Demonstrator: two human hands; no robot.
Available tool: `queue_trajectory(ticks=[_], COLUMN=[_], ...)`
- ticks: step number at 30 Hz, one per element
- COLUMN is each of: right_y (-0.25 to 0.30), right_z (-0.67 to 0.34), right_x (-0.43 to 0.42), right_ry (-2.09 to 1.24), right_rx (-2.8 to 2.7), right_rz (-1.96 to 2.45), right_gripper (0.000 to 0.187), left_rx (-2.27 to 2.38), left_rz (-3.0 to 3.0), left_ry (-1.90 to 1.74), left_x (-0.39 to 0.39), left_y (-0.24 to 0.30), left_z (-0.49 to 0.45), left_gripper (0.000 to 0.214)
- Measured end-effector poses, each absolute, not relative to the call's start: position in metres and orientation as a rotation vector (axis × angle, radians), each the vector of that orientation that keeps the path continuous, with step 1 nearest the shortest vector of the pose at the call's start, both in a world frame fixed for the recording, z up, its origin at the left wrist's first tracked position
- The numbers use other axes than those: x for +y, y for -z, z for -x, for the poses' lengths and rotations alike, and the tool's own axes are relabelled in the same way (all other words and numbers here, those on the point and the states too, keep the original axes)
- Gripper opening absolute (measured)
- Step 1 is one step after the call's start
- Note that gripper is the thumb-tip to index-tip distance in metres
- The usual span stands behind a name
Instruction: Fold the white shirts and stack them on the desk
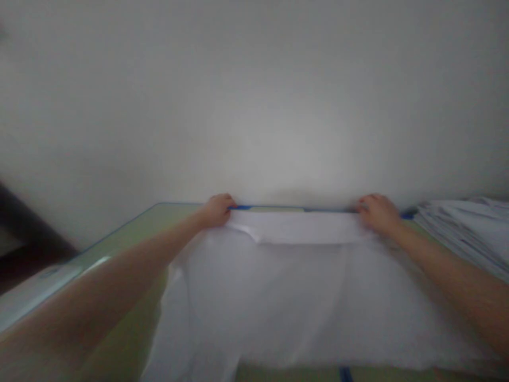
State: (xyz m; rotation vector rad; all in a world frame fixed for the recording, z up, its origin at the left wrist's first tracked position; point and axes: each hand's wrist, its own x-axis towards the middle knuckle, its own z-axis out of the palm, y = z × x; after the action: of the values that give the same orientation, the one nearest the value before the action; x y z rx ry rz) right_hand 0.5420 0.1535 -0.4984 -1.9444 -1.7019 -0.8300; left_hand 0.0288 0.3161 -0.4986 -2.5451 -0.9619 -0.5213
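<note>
A thin white garment (pixel 294 297), shirt-like in outline, lies spread over a green table (pixel 262 373). Its far edge is turned over into a straight band (pixel 302 228). My left hand (pixel 217 210) is closed on the left end of that band, fingers curled toward the wall. At the opposite end, my right hand (pixel 377 212) grips the band's right corner, a little blurred. Both arms reach far forward across the cloth. Loose fabric hangs toward me on the left side.
A stack of folded white cloth (pixel 473 228) lies on the table at the right. A pale wall (pixel 254 106) rises directly behind the table's blue-trimmed far edge. Along the left edge is a white flat object (pixel 35 292), with something dark brown beyond it.
</note>
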Motion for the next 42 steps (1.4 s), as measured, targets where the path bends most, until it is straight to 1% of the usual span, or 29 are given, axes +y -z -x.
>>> queue_trajectory(ticks=[3,5,8,9,11,13,17,19,22,24,26,29,31,33,38,42], right_y=[0.493,0.495,0.502,0.506,0.513,0.518,0.52,0.515,0.505,0.5,0.497,0.496,0.497,0.497,0.497,0.499], right_z=[-0.467,-0.415,-0.353,-0.338,-0.32,-0.313,-0.318,-0.319,-0.317,-0.313,-0.31,-0.308,-0.309,-0.31,-0.316,-0.317], right_x=[0.147,0.144,0.145,0.146,0.148,0.15,0.151,0.152,0.158,0.163,0.166,0.167,0.165,0.162,0.157,0.157], right_ry=[0.657,0.564,0.398,0.362,0.322,0.319,0.335,0.292,0.217,0.198,0.198,0.221,0.233,0.228,0.216,0.269], right_rx=[-2.008,-2.255,-2.529,-2.573,-2.632,-2.671,-2.638,-2.55,-2.426,-2.386,-2.377,-2.378,-2.374,-2.371,-2.365,-2.37], right_rz=[1.631,1.422,1.215,1.194,1.2,1.223,1.265,1.329,1.386,1.4,1.407,1.379,1.334,1.286,1.223,1.269], right_gripper=[0.043,0.052,0.065,0.063,0.053,0.044,0.041,0.035,0.025,0.025,0.028,0.029,0.025,0.022,0.022,0.021], left_rx=[-0.611,-0.599,-0.635,-0.622,-0.577,-0.544,-0.577,-0.624,-0.629,-0.576,-0.527,-0.701,-0.877,-0.962,-0.89,-0.868], left_rz=[2.75,2.801,2.825,2.835,2.854,2.855,2.812,2.775,2.701,2.695,2.715,2.626,2.552,2.523,2.503,2.497], left_ry=[0.443,0.393,0.326,0.299,0.255,0.232,0.24,0.302,0.41,0.391,0.256,0.16,0.199,0.25,0.357,0.283], left_x=[0.288,0.279,0.277,0.277,0.277,0.276,0.275,0.271,0.251,0.227,0.201,0.176,0.173,0.177,0.191,0.194], left_y=[0.498,0.5,0.504,0.504,0.504,0.502,0.497,0.496,0.497,0.501,0.509,0.522,0.527,0.528,0.526,0.524], left_z=[-0.043,-0.049,-0.052,-0.052,-0.049,-0.044,-0.032,-0.029,-0.034,-0.047,-0.067,-0.099,-0.114,-0.12,-0.112,-0.105], left_gripper=[0.034,0.04,0.03,0.026,0.022,0.021,0.027,0.029,0.024,0.022,0.026,0.027,0.031,0.03,0.028,0.024])
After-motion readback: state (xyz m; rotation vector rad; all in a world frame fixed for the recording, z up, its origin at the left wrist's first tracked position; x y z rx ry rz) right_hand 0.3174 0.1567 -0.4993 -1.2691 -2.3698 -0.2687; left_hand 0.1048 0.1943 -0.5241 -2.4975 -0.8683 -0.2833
